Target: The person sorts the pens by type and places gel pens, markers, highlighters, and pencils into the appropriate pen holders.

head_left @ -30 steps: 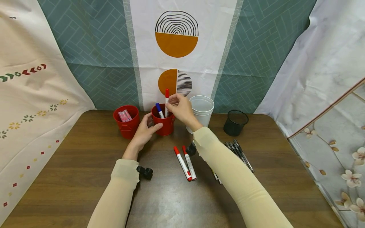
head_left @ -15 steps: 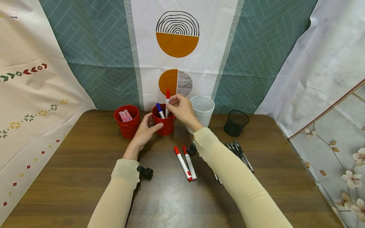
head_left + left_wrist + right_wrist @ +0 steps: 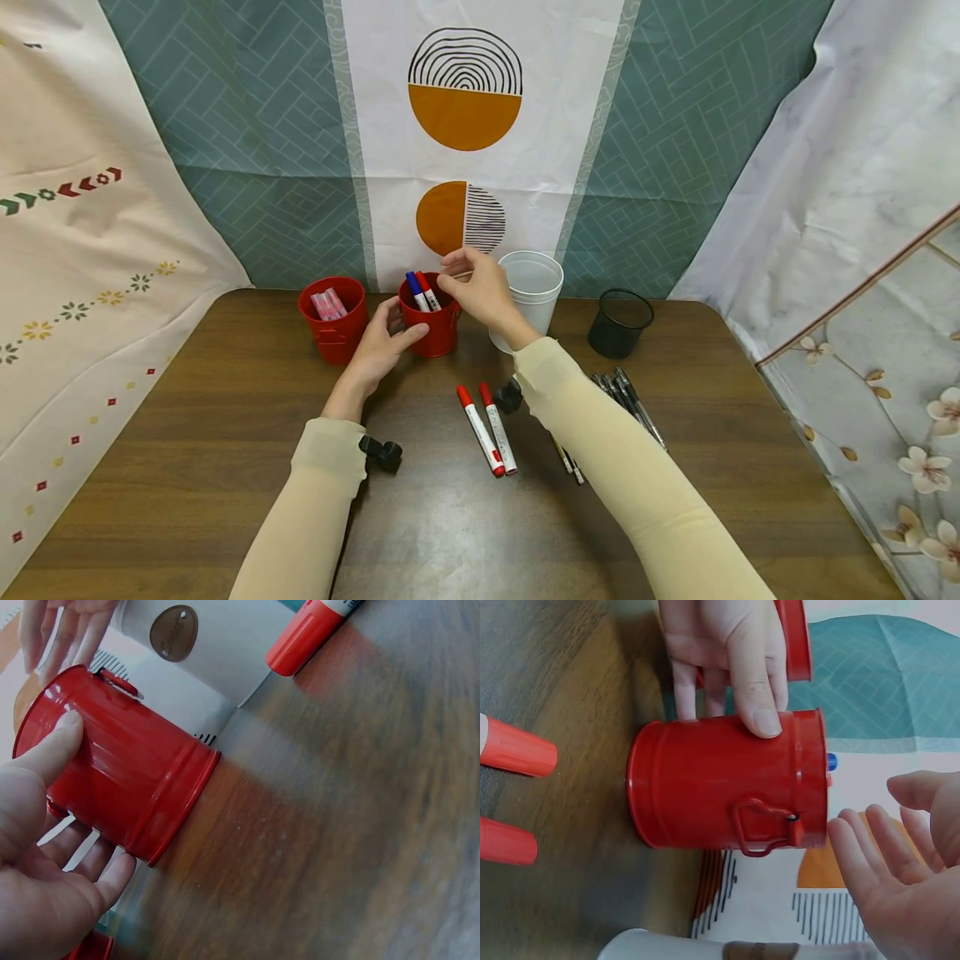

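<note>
My left hand point(image 3: 375, 346) holds the small red bucket point(image 3: 437, 335) from its left side. In the left wrist view, its thumb presses on the bucket's wall and its fingers lie round the other side. A blue-capped marker point(image 3: 415, 285) and a red-capped marker point(image 3: 429, 290) lean side by side inside this bucket. At the rim's right, my right hand point(image 3: 482, 287) hovers with nothing between its fingers; the right wrist view shows those fingers apart and relaxed. Two more red-capped markers, a left one point(image 3: 480, 429) and a right one point(image 3: 498, 427), lie on the wooden table.
Left of the held bucket stands another red bucket point(image 3: 337, 340) with several pink-and-white sticks point(image 3: 328, 305) in it. Behind my right wrist are stacked white cups point(image 3: 536, 287). Farther right stand a black cup point(image 3: 619, 327) and several dark pens point(image 3: 626, 396). Pencils point(image 3: 562, 457) lie partly under my right forearm.
The red-capped marker that my right hand held upright over the bucket is let go and has dropped inside, leaning beside the blue-capped one. My left hand stays on the bucket.
</note>
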{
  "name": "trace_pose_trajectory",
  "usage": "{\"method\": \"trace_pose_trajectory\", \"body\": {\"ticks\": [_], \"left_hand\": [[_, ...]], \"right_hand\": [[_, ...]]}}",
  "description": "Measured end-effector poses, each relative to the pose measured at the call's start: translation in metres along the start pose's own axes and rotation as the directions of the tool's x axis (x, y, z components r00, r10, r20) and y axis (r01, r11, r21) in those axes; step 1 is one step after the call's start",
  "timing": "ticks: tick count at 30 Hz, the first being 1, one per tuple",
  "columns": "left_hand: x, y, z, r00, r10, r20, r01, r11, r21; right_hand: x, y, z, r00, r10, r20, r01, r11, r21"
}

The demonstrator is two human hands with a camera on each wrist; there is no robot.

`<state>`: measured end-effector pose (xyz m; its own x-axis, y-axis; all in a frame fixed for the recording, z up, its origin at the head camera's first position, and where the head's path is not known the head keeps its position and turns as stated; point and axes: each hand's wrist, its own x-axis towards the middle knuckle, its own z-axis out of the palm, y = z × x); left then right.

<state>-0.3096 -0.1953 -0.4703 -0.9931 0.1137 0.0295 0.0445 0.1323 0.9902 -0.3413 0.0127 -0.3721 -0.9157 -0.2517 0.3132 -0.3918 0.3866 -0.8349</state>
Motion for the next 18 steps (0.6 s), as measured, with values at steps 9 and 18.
{"method": "trace_pose_trajectory", "body": {"ticks": [9, 18], "left_hand": [[-0.001, -0.001, 0.000, 1.000, 0.007, -0.004, -0.007, 1.000, 0.002], [0.001, -0.002, -0.001, 1.000, -0.010, -0.001, 0.010, 1.000, 0.008]], "right_hand": [[-0.014, -0.015, -0.016, 0.994, -0.074, 0.075, 0.079, 0.995, -0.065], [-0.036, -0.022, -0.030, 0.973, -0.150, 0.174, 0.178, 0.971, -0.161]]}}
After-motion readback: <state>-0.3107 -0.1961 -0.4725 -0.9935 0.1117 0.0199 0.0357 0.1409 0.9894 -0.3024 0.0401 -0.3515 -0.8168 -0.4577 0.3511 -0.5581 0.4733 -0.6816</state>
